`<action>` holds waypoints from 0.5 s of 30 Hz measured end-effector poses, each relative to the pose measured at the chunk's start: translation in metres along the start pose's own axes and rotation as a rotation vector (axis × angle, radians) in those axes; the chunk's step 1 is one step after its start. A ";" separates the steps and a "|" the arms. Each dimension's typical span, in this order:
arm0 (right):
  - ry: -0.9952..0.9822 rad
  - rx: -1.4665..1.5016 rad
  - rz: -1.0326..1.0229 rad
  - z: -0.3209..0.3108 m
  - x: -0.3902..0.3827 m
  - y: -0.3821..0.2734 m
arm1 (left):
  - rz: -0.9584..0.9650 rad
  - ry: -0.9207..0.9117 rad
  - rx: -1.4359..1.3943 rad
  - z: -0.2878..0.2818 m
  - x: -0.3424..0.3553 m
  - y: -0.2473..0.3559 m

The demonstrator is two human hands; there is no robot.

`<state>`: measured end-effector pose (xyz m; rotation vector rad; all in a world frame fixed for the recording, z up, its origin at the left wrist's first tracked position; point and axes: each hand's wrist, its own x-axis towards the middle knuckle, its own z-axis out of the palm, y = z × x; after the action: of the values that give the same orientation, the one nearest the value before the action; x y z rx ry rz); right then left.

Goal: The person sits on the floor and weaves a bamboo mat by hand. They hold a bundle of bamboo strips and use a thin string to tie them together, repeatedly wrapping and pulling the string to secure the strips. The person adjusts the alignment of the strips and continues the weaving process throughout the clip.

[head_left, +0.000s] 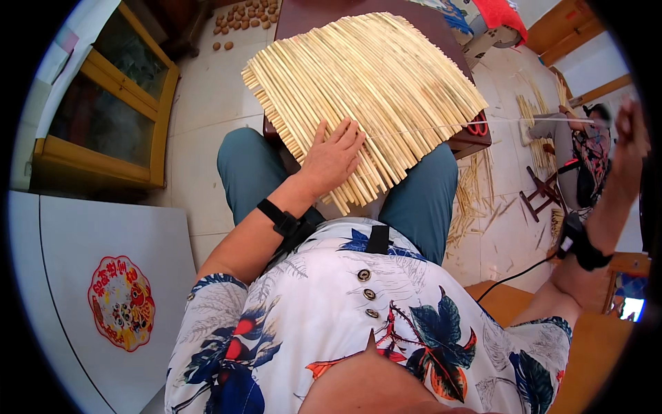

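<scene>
A mat of many slim pale sticks [372, 83] lies across the dark red table [303, 15] and over my knees. My left hand [329, 155] rests on the mat's near part, fingers laid out over the sticks. Off at the far right, my right hand [629, 134] is closed on a thin white cord [510, 119], which runs taut from the mat near my left hand. Red scissor handles [478, 126] show at the table's right edge, partly behind the mat.
Another person [583, 152] sits at the right by a folding stool [538, 193] and bundled sticks [531, 121]. Loose sticks [469, 207] litter the floor. A glass-door cabinet [110, 90] and a white appliance [55, 290] stand left. Several brown round objects [248, 14] lie on the floor behind.
</scene>
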<state>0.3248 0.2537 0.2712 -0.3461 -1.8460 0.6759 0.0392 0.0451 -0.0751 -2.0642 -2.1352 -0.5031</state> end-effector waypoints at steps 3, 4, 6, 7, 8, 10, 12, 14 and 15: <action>-0.031 -0.294 0.176 -0.014 -0.009 0.066 | -0.008 0.009 -0.028 0.007 0.002 0.001; -0.116 -0.338 0.240 0.022 -0.022 0.091 | -0.052 -0.013 0.005 0.002 -0.006 -0.006; -0.280 -0.234 0.311 0.026 -0.042 0.168 | -0.015 -0.018 -0.024 0.001 -0.002 -0.006; -0.438 -0.500 0.156 0.018 -0.052 0.210 | -0.021 -0.034 -0.036 0.000 0.001 -0.004; -0.429 -0.523 0.135 0.043 -0.074 0.223 | -0.005 -0.039 -0.031 -0.001 0.000 -0.006; -0.557 -0.534 0.284 0.072 -0.103 0.244 | -0.036 -0.065 -0.021 -0.004 0.000 -0.004; -0.620 -0.479 0.367 0.096 -0.120 0.257 | -0.025 -0.079 -0.017 -0.005 -0.001 -0.004; -0.622 -0.421 0.337 0.115 -0.136 0.272 | -0.041 -0.095 -0.022 -0.006 -0.001 -0.001; -0.584 -0.348 0.216 0.122 -0.145 0.282 | -0.034 -0.103 -0.014 -0.009 -0.001 0.000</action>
<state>0.2419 0.3656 -0.0384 -0.6311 -2.5194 0.6413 0.0378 0.0416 -0.0668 -2.1090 -2.2330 -0.4252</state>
